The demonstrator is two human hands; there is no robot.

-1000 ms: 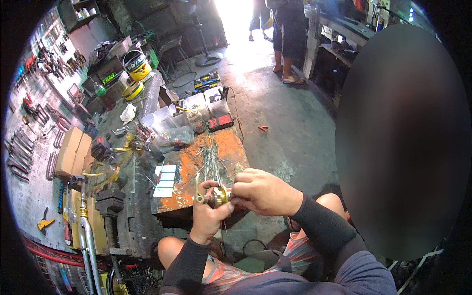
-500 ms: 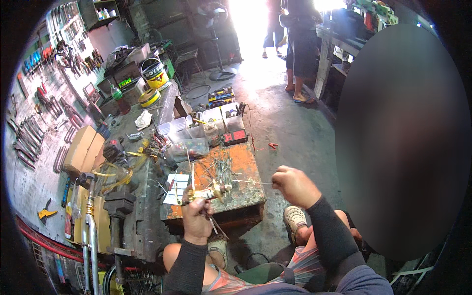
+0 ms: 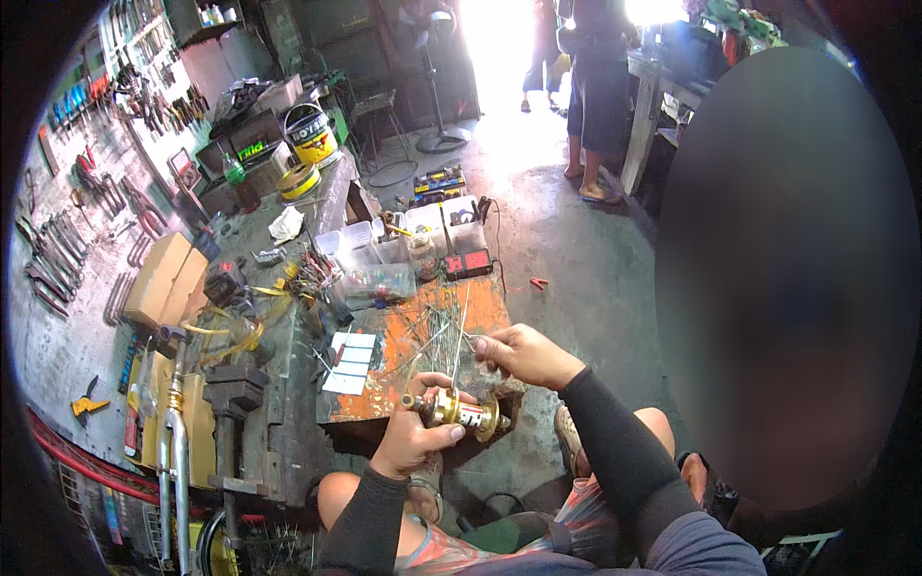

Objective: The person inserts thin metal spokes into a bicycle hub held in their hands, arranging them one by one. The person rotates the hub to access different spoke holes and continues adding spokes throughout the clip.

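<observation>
My left hand (image 3: 415, 437) is wrapped around a gold bicycle wheel hub (image 3: 468, 415) with a white and red band on its barrel. The hub lies almost level above the near edge of an orange, paint-worn wooden bench (image 3: 480, 307). Thin metal spokes (image 3: 464, 322) rise from it toward the far side. With thumb and fingertips together, my right hand (image 3: 528, 355) pinches what looks like a spoke, just beyond the hub's right end. Behind the hands, a loose pile of spokes (image 3: 427, 326) is spread on the bench.
A white paper sheet (image 3: 351, 365) lies at the bench's left. Clear plastic bins (image 3: 375, 280) and a red-black device (image 3: 468, 264) stand at its far end. Left are a vise (image 3: 235, 394) and a bicycle fork (image 3: 173, 451). Another person (image 3: 600, 106) stands near the bright doorway.
My left hand has moved right and closer to me, turning the hub. My right hand has come left toward it, so the two hands are nearer each other.
</observation>
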